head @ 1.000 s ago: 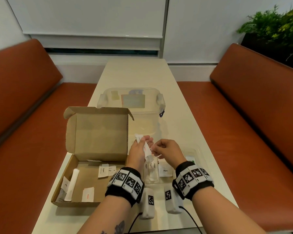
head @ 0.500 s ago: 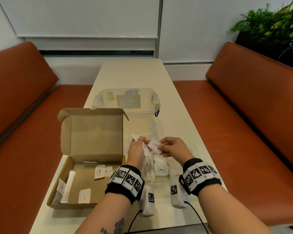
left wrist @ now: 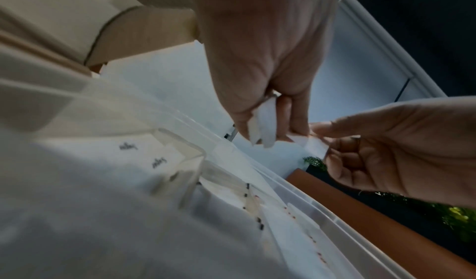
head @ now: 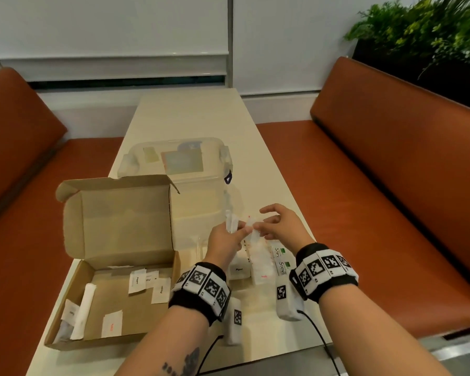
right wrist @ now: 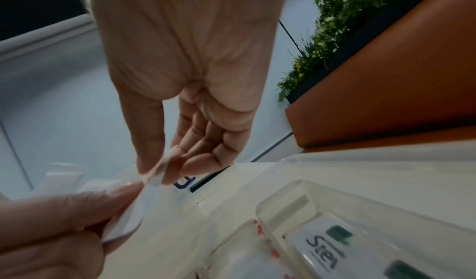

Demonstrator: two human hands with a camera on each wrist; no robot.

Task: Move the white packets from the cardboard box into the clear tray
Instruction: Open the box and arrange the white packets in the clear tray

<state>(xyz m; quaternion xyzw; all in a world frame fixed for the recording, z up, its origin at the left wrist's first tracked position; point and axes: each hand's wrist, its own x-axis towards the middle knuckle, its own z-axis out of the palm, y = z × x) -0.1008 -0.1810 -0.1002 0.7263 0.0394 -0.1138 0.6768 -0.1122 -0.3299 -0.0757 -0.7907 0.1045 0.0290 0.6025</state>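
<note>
My left hand grips thin white packets; my right hand pinches one packet by its edge; it looks light, soft and bendy.

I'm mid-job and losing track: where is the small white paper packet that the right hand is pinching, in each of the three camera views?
Head: small white paper packet centre frame, between both hands, above the clear tray.
Left wrist: packet right of centre, pinched by the right hand.
Right wrist: packet lower left of centre, at the thumb tip.
Shared landmark: the left hand, holding more packets beside it.
</note>
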